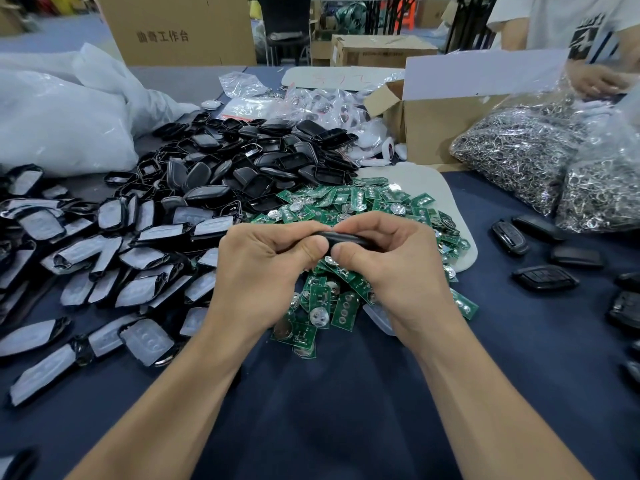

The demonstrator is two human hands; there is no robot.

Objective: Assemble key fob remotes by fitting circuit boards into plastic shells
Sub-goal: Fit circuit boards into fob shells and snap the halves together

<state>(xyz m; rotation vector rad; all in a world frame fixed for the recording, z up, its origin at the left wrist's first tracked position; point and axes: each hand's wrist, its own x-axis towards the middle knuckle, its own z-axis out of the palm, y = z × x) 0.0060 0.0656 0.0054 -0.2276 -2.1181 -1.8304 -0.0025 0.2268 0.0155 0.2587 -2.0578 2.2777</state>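
Fob closing: left hand [266, 258] and right hand [391, 258] are pinching the black plastic key fob shell [346, 238] just above the green circuit board pile [346, 202]; I'd be squeezing evenly along its edge, not twisting

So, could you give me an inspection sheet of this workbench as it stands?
Surface: dark blue table cloth, crowded with parts.
Job's things: black fob shell held edge-on over green circuit boards; black shell halves behind; film-covered shells left; closed fobs right.
Clutter: bags of metal key rings, cardboard box, white plastic bag.
Grippers: left hand and right hand both pinch the shell.
Cables: nothing seen.
Surroundings: another person far right; cardboard cartons behind.
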